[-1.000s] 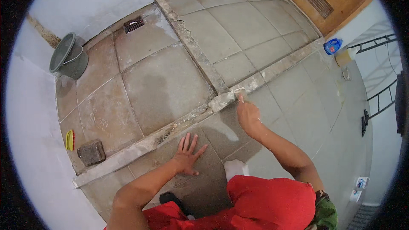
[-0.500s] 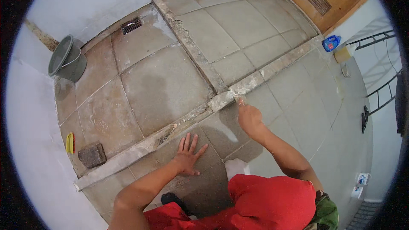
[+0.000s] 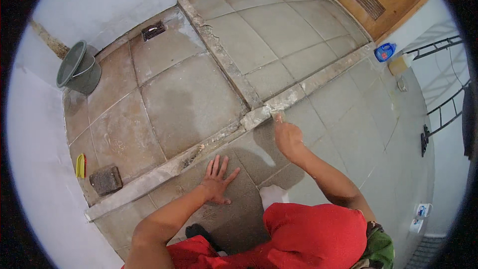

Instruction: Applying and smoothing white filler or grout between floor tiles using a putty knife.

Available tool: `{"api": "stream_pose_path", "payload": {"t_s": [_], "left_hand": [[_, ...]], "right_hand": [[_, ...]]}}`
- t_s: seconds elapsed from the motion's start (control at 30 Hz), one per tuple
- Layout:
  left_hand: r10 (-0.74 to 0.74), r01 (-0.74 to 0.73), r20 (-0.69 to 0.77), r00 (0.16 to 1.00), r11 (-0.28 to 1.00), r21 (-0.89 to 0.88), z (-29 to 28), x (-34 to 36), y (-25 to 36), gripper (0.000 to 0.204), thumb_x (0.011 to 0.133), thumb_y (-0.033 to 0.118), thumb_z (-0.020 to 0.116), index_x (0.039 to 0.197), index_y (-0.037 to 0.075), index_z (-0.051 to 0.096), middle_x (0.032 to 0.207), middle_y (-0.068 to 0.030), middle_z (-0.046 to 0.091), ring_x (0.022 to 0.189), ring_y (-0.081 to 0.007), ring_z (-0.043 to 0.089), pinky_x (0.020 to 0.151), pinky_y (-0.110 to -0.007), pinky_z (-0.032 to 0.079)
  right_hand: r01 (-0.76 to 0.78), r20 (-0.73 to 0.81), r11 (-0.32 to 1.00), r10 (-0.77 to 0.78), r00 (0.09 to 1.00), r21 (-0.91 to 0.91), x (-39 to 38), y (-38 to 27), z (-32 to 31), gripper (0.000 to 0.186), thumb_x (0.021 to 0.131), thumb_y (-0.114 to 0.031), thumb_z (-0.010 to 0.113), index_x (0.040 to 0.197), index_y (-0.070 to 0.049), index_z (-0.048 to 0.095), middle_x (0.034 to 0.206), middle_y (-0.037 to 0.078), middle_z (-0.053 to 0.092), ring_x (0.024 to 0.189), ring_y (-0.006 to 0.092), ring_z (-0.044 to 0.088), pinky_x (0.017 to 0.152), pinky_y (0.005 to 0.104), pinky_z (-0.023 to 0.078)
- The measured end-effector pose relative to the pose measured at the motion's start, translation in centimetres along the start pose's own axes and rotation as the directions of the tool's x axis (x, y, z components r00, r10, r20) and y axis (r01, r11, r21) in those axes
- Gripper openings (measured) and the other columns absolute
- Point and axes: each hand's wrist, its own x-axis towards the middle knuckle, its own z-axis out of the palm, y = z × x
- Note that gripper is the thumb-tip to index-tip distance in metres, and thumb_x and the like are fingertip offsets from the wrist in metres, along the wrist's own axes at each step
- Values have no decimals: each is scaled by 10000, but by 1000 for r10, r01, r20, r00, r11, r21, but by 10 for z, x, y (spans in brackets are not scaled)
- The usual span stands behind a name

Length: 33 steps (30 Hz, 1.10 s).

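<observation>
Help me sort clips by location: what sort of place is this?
Probably a wet area, such as a washroom or laundry space. A drain grate is set in the tiled floor, a raised ledge divides it, and a bucket stands by the wall.

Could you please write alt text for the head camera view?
A person's right hand, index finger out, is at a chipped raised strip on a tiled floor; the left hand lies spread on the floor. Beyond the strip: bucket, brush, dark block.
</observation>
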Motion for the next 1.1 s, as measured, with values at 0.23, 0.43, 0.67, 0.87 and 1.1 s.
{"api": "stream_pose_path", "payload": {"t_s": [0.23,0.43,0.67,0.87,1.1], "left_hand": [[-11,10,41,999,1000,8,-9,-2,2,1275,699,642,786,1635,265,7,1645,-303,-114,1492,-539,-155,1196,-633,-38],[-20,20,14,1000,1000,10,-4,-2,4,1269,703,646,784,1636,262,15,1645,-303,-111,1490,-538,-162,1194,-636,-37],[2,-2,-5,1000,1000,11,1,1,0,1272,701,667,770,1635,264,6,1645,-303,-114,1490,-541,-161,1189,-644,-34],[-7,6,30,1000,1000,24,0,2,-1,1283,690,672,769,1636,259,6,1644,-306,-117,1489,-544,-159,1188,-645,-30],[16,-16,-12,1000,1000,-2,5,2,-4,1285,687,675,776,1635,246,22,1634,-326,-118,1477,-566,-158,1184,-659,-24]], "right_hand": [[35,-24,999,-35,999,14,-9,-1,2,618,925,-82,539,1512,27,377,919,191,744,833,319,745,686,415,601],[9,26,999,-10,1000,38,-14,-2,0,581,966,-72,491,1532,-30,371,979,189,746,882,315,747,711,432,609],[27,-49,995,-23,999,97,-35,8,-4,631,924,-60,524,1534,-45,363,955,214,721,856,352,732,716,451,601],[10,-54,987,-2,999,158,-36,15,6,729,894,-63,543,1576,-213,331,1065,258,634,798,418,699,705,499,575],[48,-77,708,10,997,705,-36,24,21,579,919,-81,536,1493,-139,482,882,281,652,708,365,677,692,467,537]]}}
